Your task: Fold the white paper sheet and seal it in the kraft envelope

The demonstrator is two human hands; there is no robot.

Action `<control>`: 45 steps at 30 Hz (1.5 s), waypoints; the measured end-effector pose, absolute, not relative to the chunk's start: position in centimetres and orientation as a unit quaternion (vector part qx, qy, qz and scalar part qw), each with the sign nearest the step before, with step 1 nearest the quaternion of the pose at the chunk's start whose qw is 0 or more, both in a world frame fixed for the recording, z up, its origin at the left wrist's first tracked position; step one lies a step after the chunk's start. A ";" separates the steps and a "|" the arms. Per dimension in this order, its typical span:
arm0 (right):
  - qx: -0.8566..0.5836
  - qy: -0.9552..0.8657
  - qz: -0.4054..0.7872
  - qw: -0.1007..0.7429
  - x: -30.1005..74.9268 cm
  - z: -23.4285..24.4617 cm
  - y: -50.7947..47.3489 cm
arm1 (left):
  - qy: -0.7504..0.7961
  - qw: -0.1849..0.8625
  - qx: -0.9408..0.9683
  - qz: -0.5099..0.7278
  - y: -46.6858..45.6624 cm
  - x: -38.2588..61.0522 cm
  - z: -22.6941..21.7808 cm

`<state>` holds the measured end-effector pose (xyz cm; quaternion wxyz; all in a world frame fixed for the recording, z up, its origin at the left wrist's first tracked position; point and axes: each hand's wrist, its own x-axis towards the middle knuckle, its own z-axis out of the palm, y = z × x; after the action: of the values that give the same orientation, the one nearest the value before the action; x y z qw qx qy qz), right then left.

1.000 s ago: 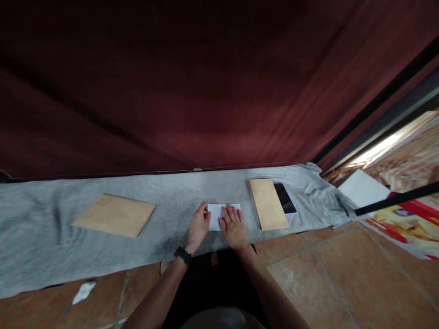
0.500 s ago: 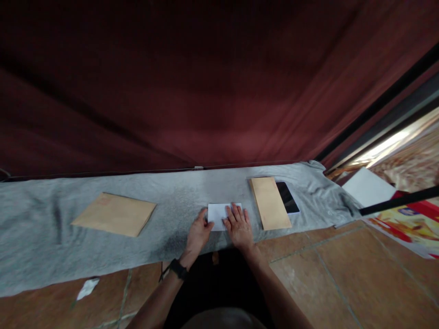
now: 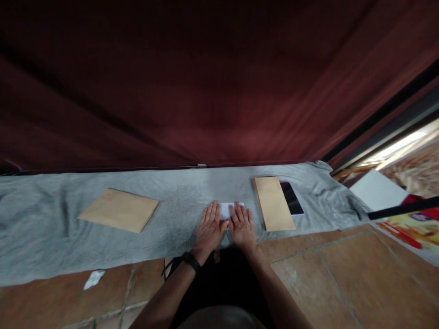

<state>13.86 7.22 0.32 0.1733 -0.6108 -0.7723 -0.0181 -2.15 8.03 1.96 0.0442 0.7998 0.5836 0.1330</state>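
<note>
A small white sheet of paper (image 3: 225,210) lies on the grey cloth in front of me, mostly covered by my hands. Flat on its left part rests my left hand (image 3: 209,228), fingers stretched out and a dark band on the wrist. My right hand (image 3: 242,227) lies spread over the right part, its thumb close to the left thumb. Just right of that hand is a stack of brown envelopes (image 3: 275,205), partly over a dark-screened tablet or phone (image 3: 291,198). Farther left, more brown envelopes (image 3: 120,210) lie at a slant.
The grey cloth (image 3: 181,187) runs along a dark red curtain (image 3: 206,114). Below it are brown floor tiles (image 3: 315,274) with a white scrap (image 3: 93,278). At the right stand a dark frame bar, a white panel (image 3: 379,189) and a colourful printed box (image 3: 414,228).
My left hand has gone from gripping the paper's left edge to lying flat on it, with fingers stretched. My right hand stays on the paper. The view has shifted slightly.
</note>
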 end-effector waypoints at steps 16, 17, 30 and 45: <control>-0.597 -0.781 -0.049 0.176 15.6 0.3 6.4 | 0.584 0.041 0.802 0.116 6.8 -5.0 2.6; -0.596 -0.781 -0.051 0.177 15.6 0.3 6.4 | 0.584 0.040 0.803 0.116 6.7 -5.1 2.6; -0.512 -0.855 0.027 0.076 17.5 3.3 6.4 | 0.527 0.050 0.847 -0.045 7.3 -4.2 6.0; -0.500 -0.852 0.121 0.100 17.5 6.0 7.1 | 0.546 0.090 0.831 0.059 7.8 -4.0 7.7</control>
<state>17.53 7.05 6.01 0.0996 -0.5004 -0.8516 0.1207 -3.95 7.77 7.72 0.0901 0.8307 0.5462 0.0591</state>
